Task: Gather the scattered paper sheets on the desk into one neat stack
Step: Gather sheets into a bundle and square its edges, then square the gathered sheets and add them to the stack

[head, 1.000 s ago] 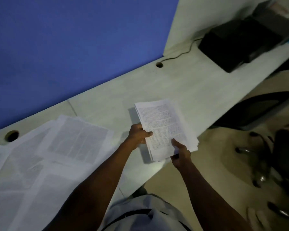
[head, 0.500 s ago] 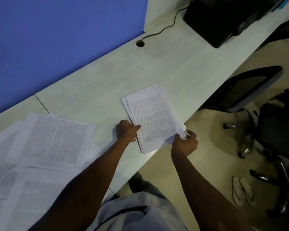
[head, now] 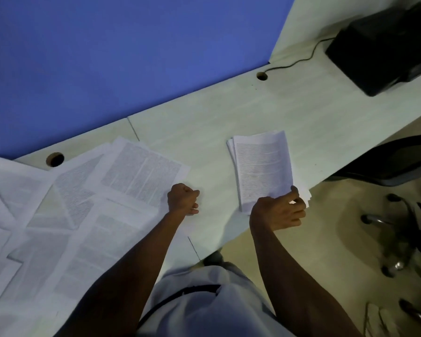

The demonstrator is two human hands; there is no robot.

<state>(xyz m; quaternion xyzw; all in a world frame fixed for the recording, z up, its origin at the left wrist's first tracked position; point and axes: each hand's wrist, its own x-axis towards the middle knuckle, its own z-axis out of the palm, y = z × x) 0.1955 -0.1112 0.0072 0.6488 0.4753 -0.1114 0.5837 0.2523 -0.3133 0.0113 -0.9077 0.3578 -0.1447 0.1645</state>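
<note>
The left hand (head: 183,200) has let go of the gathered stack of white printed paper sheets (head: 263,169) and now rests curled, empty, on the pale counter (head: 229,113) beside the scattered sheets (head: 83,198) at lower left; the right hand (head: 277,212) pinches the stack's near corner, mid-frame.

Dim room: blue partition (head: 122,57) beyond my left hand (head: 183,200), pale desk (head: 301,110) under it, black office chair (head: 394,164) on tan floor (head: 301,249) right of my right hand (head: 277,212).
</note>
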